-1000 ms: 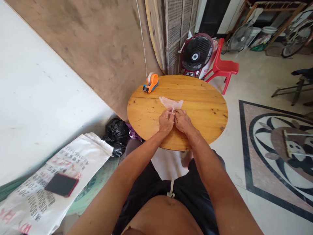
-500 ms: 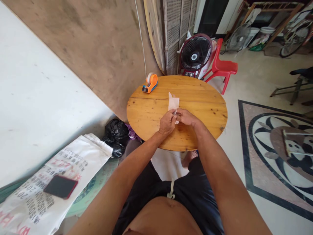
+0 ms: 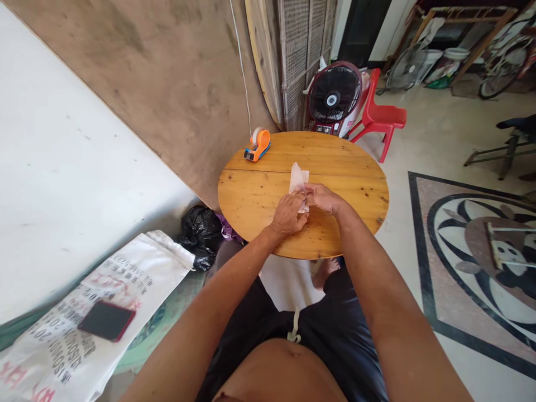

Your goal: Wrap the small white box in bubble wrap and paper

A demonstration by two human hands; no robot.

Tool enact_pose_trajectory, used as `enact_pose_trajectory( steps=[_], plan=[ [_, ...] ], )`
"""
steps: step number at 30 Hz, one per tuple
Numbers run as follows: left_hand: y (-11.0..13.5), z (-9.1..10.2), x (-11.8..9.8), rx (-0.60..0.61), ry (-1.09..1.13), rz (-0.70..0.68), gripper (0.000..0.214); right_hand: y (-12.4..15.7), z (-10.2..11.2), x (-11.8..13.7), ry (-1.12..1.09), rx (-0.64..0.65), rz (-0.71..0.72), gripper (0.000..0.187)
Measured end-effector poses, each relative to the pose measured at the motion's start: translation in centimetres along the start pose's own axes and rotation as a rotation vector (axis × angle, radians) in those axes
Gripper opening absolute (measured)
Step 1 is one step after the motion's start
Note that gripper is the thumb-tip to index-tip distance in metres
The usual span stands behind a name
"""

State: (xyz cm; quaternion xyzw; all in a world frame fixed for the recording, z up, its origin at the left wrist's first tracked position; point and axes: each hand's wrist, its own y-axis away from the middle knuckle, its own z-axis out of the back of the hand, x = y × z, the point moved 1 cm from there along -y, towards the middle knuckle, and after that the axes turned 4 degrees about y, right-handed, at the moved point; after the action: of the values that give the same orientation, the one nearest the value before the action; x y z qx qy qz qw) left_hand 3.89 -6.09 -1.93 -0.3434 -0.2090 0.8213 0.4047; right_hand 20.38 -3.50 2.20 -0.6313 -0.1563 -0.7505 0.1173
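Note:
A crumpled, pale pinkish-white piece of thin wrap or tissue [image 3: 298, 176] is held over the middle of the round wooden table [image 3: 251, 206]. My left hand [image 3: 290, 213] is closed on its near left part, fingers bent over it. From the other side, my right hand [image 3: 321, 196] pinches its right edge, close to the left fingertips. A small end of the wrap shows below, between the hands. Whether anything lies inside the wrap is hidden. An orange tape dispenser [image 3: 259, 146] with a roll of tape stands at the table's far left edge, apart from both hands.
Behind the table stand a dark red fan [image 3: 335, 92] and a red plastic chair [image 3: 381, 114]. A black plastic bag [image 3: 200, 231] sits left of the table. A phone [image 3: 106, 320] lies on a white printed sack [image 3: 138, 268] at lower left.
My left hand has turned and its fingers now lie further over the wrap. The wrap's top has shifted shape and moved slightly right. My right hand has moved little.

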Motion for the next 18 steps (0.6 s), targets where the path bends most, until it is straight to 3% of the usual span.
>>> enact_pose_trajectory(
  steps=[3, 7, 9, 11, 15, 18],
  plan=[
    [0.0, 0.0, 0.0, 0.049, -0.029, 0.000, 0.059, 0.5, 1.4, 0.1, 0.010, -0.064, -0.033, 0.062],
    [0.0, -0.3, 0.2, 0.076, -0.024, -0.004, 0.054, 0.6, 3.2, 0.3, 0.050, -0.341, -0.110, 0.087],
    [0.0, -0.4, 0.3, 0.090, -0.009, 0.003, 0.052, 0.1, 3.3, 0.3, 0.104, -0.464, -0.175, 0.099],
    [-0.1, -0.4, 0.3, 0.098, 0.008, 0.009, 0.053, -1.1, 2.9, 0.3, 0.161, -0.501, -0.237, 0.108],
    [-0.3, -0.2, 0.4, 0.115, 0.034, 0.000, 0.053, -4.1, 2.1, -0.3, 0.168, -0.520, -0.314, 0.108],
    [-0.5, 0.0, 0.5, 0.128, 0.055, -0.020, 0.054, -6.4, 2.2, -1.0, 0.123, -0.534, -0.237, 0.087]
  ],
)
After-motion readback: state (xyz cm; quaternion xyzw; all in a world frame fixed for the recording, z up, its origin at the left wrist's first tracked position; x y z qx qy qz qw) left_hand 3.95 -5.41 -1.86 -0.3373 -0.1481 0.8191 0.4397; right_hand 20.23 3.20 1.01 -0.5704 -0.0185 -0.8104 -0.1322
